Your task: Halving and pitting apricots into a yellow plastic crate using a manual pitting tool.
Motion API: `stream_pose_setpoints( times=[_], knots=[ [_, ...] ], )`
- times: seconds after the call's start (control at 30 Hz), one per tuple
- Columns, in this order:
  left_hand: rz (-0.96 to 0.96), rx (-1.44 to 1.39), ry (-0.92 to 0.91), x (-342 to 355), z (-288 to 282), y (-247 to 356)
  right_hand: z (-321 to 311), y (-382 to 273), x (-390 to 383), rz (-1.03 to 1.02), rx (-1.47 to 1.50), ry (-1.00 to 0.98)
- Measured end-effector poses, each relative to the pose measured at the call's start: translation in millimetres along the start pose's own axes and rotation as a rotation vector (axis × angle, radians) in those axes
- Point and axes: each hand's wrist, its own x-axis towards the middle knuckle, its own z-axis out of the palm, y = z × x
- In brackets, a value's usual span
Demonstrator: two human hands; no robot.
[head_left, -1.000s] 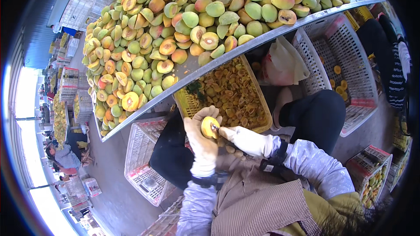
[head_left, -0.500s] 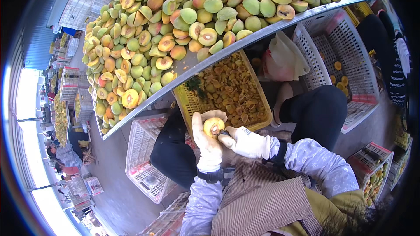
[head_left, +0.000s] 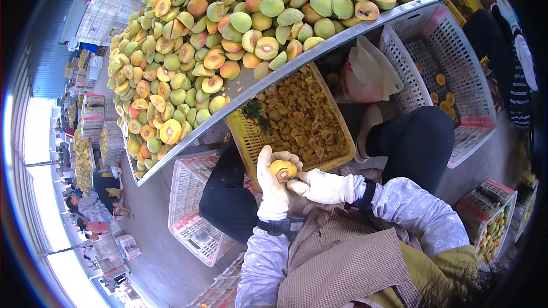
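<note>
Our white-gloved left hand [head_left: 273, 192] cups a round, yellow-orange halved fruit [head_left: 281, 168]; our white-gloved right hand [head_left: 325, 187] meets its lower edge — we cannot tell what those fingers close on. We seem to be working at its centre, which calls for a steady left cradle next. Just beyond the grip — a yellow, rectangular plastic crate [head_left: 244, 137] of fruit pieces; farther, a metal-edged table [head_left: 319, 51] heaped with green-and-red fruits [head_left: 188, 57].

gloved hands [head_left: 326, 187] close together, half-curled
</note>
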Motion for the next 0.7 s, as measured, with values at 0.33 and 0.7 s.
stream_pose_setpoints(
  times=[0.33, 0.7],
  knots=[
    [-0.168, -0.27, -0.037, 16, 18, -1, -19, 19, 2, 0.176, 1.267, -0.55],
    [-0.213, -0.323, -0.208, 39, -23, 9, -43, 33, 19, -0.161, -0.573, 0.614]
  ],
)
